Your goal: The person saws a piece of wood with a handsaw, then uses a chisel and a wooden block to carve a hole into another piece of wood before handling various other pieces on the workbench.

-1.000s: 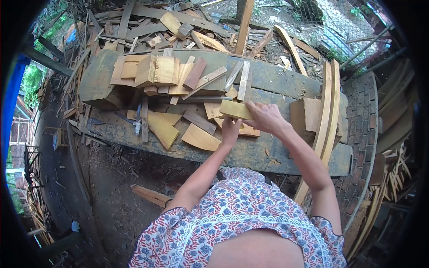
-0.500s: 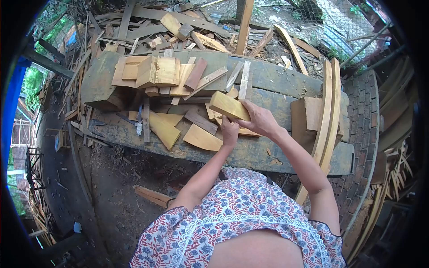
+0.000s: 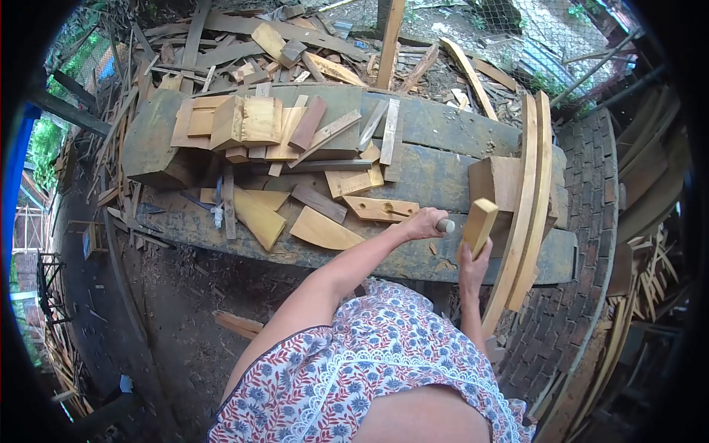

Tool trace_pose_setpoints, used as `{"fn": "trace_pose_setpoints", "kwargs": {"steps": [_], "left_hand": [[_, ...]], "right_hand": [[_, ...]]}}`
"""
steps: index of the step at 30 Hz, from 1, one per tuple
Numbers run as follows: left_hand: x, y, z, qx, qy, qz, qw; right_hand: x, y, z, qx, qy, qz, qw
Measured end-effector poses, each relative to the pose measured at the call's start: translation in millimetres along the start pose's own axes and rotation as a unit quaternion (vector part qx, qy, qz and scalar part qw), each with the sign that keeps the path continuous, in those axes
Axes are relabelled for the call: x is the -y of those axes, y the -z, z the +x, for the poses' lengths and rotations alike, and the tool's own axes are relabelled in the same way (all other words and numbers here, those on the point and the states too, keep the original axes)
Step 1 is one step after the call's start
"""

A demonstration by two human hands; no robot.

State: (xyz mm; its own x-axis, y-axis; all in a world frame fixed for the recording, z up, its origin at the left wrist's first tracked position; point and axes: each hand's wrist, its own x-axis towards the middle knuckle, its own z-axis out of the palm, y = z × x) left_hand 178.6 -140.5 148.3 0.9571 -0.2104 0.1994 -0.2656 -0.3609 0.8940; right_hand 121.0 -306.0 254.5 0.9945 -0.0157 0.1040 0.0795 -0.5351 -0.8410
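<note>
My left hand (image 3: 424,224) is closed round a chisel, whose pale round handle end (image 3: 445,226) sticks out to the right of the fist. Its thin dark blade points left, over a yellow wood piece (image 3: 369,208) with holes cut in it, lying on the bench; whether the tip touches is hard to tell. To the right, my right hand (image 3: 473,260) grips the lower end of a yellow wooden block (image 3: 481,221), held upright and apart from the chisel handle.
The worn bench (image 3: 436,177) carries stacked wood blocks (image 3: 247,122) and offcuts on the left. A brown block (image 3: 495,184) and two long curved strips (image 3: 533,184) stand at the right. Scrap wood (image 3: 244,44) lies heaped behind; a post (image 3: 390,48) rises at the back.
My hands have drawn apart. My right hand has brought the wooden block right and towards me, turning it upright. My left hand has moved right, and the chisel now shows in it.
</note>
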Motion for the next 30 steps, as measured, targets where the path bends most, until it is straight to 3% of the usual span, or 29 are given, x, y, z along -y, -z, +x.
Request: {"fn": "trace_pose_setpoints", "kwargs": {"steps": [1, 3, 4, 7, 10, 11, 12, 14, 18, 19, 20, 21, 22, 23, 24, 26, 27, 29, 30], "left_hand": [[6.7, -6.3, 4.5, 0.043, -0.018, -0.006, 0.999], [16.8, -11.3, 7.3, 0.117, -0.042, 0.012, 0.992], [14.0, -9.3, 8.1, 0.117, -0.043, 0.013, 0.992], [3.7, -5.8, 7.8, 0.169, -0.012, 0.055, 0.984], [8.6, -10.0, 10.7, 0.169, -0.005, 0.045, 0.985], [10.4, -11.0, 11.0, 0.167, -0.007, 0.048, 0.985], [11.6, -12.7, 7.9, 0.159, -0.014, 0.035, 0.987], [10.0, -6.2, 10.6, 0.142, -0.019, 0.024, 0.989], [11.1, -5.0, 9.5, 0.139, -0.027, 0.041, 0.989], [9.5, -4.6, 9.1, 0.119, -0.026, 0.037, 0.992], [8.4, -3.7, 8.0, 0.098, -0.024, 0.033, 0.994], [8.0, -2.1, 4.9, 0.095, -0.023, 0.034, 0.995], [5.9, 2.8, 3.3, 0.028, -0.033, 0.041, 0.998], [3.6, 7.6, -1.3, -0.036, -0.039, 0.047, 0.997], [1.4, 10.8, -8.6, -0.034, -0.036, 0.045, 0.998], [-1.1, 26.4, -13.3, -0.24, 0.055, 0.008, 0.969], [1.0, 30.8, -16.6, -0.237, 0.054, 0.01, 0.97], [6.9, 37.7, -24.5, -0.381, 0.089, -0.019, 0.92], [8.3, 42.2, -29.2, -0.377, 0.089, -0.018, 0.922]], "right_hand": [[-13.3, 0.0, -8.9, 0.0, 0.0, -0.002, 1.0], [-32.0, -0.7, -24.7, 0.12, -0.121, -0.096, 0.981], [-29.3, 2.6, -28.0, 0.119, -0.12, -0.095, 0.981], [-31.6, 8.8, -32.6, -0.009, -0.068, 0.042, 0.997], [-38.7, 0.1, -36.0, -0.007, -0.108, 0.048, 0.993], [-24.2, 7.7, -31.3, 0.133, -0.15, -0.06, 0.978], [-23.9, 6.6, -33.7, 0.134, -0.148, -0.059, 0.978], [-29.3, 3.8, -37.1, 0.065, -0.077, 0.012, 0.995], [-28.2, -0.4, -35.9, -0.008, -0.163, 0.153, 0.975], [-29.3, -5.0, -31.3, 0.02, -0.106, 0.046, 0.993], [-29.2, -3.7, -27.5, 0.02, -0.102, 0.046, 0.994], [-28.3, -1.3, -25.3, 0.076, -0.1, -0.019, 0.992], [-22.1, 0.4, -20.0, 0.132, -0.095, -0.084, 0.983], [-3.7, 2.2, -10.0, 0.125, -0.058, -0.079, 0.987], [1.3, 1.6, 0.0, 0.122, -0.064, -0.042, 0.99], [30.9, -1.2, 24.3, 0.11, -0.024, -0.027, 0.993], [48.8, -3.3, 36.4, 0.125, -0.005, -0.035, 0.992], [85.4, -11.1, 56.8, 0.157, 0.059, -0.049, 0.985], [102.2, -17.7, 64.0, 0.172, 0.102, -0.055, 0.978]]}}
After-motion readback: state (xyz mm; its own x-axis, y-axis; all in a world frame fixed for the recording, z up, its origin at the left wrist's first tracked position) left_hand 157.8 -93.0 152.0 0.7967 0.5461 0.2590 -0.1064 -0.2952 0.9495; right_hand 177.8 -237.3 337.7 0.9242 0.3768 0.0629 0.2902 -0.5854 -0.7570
